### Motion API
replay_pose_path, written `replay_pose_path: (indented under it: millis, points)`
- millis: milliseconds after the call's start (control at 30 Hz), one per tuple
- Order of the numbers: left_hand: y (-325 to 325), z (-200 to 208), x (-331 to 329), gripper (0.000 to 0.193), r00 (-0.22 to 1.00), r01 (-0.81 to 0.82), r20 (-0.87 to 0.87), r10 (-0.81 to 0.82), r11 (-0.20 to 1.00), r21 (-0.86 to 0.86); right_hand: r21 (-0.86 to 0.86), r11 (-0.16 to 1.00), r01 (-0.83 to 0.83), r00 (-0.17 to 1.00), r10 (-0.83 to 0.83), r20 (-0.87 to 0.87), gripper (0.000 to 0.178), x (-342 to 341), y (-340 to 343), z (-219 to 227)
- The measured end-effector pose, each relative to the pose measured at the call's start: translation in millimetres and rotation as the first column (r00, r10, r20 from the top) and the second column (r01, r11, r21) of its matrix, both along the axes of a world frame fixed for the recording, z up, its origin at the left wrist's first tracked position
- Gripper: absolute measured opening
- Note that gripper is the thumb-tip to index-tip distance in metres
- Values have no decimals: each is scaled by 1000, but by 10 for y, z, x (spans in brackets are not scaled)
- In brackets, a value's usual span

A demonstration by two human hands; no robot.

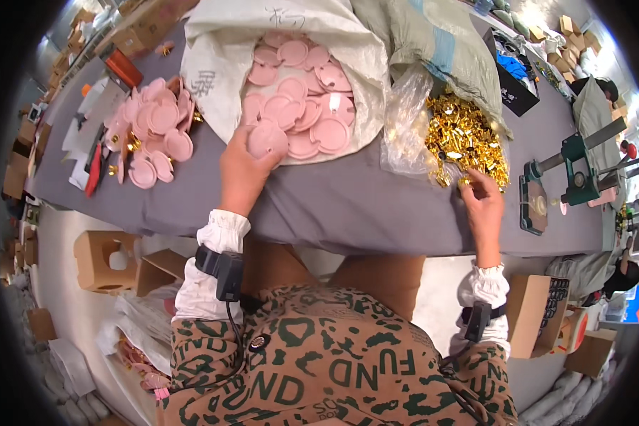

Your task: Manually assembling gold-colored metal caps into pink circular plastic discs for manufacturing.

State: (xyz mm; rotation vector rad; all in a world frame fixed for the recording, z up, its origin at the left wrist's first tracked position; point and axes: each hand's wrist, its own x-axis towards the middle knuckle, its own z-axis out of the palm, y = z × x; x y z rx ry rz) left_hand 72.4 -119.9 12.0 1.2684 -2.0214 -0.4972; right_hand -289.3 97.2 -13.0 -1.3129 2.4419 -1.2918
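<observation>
My left hand (pixel 243 170) is closed on a round pink disc (pixel 268 139) with a raised rim, at the mouth of a white woven sack (pixel 368 106). Many similar pink discs (pixel 329 135) lie loose inside the sack. At the right, my right hand (pixel 484 202) has thumb and forefinger pinched together around a small gold piece (pixel 464 182), whose exact kind is too small to make out. Just beyond those fingers, a heap of shiny gold pieces (pixel 468 135) spills from a sack (pixel 451 42) with clear plastic (pixel 408 135) beside it.
Pink discs, some with gold parts, form a pile (pixel 153 128) at the left, near red-handled pliers (pixel 94 170). A green hand press (pixel 579 170) stands on the grey-covered table (pixel 334 206) at right. Behind it is a black box (pixel 511 71). Cardboard boxes (pixel 106 259) sit on the floor.
</observation>
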Motion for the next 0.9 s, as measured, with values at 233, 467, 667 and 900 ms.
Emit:
replay_pose_path:
  millis: [233, 467, 667, 900]
  points:
    - [632, -151, -321, 38, 283, 576, -919, 274, 718, 391, -317, 936, -155, 827, 298, 477, 27, 1173, -329, 221]
    - [1002, -239, -443, 28, 256, 797, -930, 265, 487, 358, -410, 786, -462, 819, 556, 144, 26, 1757, -466, 152]
    - [999, -278, -345, 48, 123, 950, -892, 434, 208, 232, -398, 791, -466, 761, 587, 277, 25, 1833, -415, 138]
    - [1113, -238, -401, 65, 330, 827, -882, 336, 348, 441, -175, 739, -651, 743, 574, -344, 23, 1810, -425, 159]
